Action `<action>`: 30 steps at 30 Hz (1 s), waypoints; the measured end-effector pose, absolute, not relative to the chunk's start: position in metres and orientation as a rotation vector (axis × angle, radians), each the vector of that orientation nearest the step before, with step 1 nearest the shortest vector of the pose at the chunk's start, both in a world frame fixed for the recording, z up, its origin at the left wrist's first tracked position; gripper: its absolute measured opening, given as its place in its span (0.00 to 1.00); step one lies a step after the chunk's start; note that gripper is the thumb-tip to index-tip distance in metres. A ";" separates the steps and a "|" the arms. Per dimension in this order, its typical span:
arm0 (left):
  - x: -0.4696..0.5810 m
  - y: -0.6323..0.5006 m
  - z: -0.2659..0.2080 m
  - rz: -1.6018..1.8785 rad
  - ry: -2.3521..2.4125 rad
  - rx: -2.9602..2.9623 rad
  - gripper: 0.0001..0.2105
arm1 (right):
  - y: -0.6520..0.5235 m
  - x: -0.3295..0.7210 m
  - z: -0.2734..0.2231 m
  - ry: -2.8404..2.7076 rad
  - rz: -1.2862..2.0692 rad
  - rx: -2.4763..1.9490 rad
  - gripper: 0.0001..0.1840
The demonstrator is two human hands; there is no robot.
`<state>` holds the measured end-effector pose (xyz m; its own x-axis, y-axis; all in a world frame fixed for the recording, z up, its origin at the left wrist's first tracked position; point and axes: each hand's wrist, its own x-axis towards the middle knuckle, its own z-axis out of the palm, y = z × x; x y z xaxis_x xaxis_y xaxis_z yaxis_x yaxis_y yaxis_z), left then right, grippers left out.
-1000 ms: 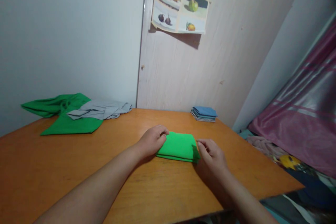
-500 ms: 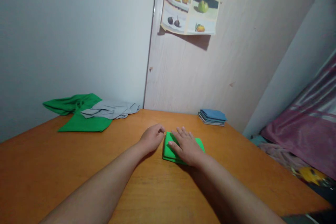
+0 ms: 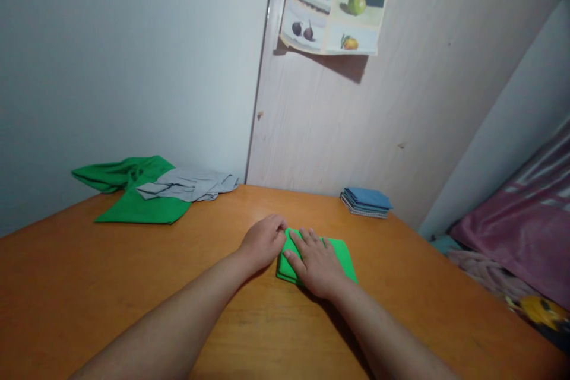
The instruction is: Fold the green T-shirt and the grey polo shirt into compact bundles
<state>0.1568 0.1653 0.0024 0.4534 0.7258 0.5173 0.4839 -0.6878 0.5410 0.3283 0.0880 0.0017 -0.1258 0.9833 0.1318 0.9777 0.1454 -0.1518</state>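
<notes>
The folded green cloth (image 3: 345, 258) is laid on the worktop (image 3: 249, 332), partly covered by the right hand (image 3: 317, 264), whose fingers are spread. The left hand (image 3: 265, 241) is held curled at the cloth's left edge; whether anything is gripped cannot be told.

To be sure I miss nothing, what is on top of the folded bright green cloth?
The spread right hand lies on the folded bright green cloth, whose ends show bare; what this hand covers cannot be seen. The left hand is at its left edge.
</notes>
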 end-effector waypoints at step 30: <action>0.178 0.108 0.023 0.444 0.800 3.259 0.07 | -0.019 0.351 -0.003 -0.478 1.228 -1.112 0.18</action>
<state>0.1779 0.1079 0.0232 0.8562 0.4167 0.3055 0.4798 -0.8606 -0.1709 0.3514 -0.0187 -0.0032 0.3263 0.9102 -0.2552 -0.4977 -0.0641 -0.8650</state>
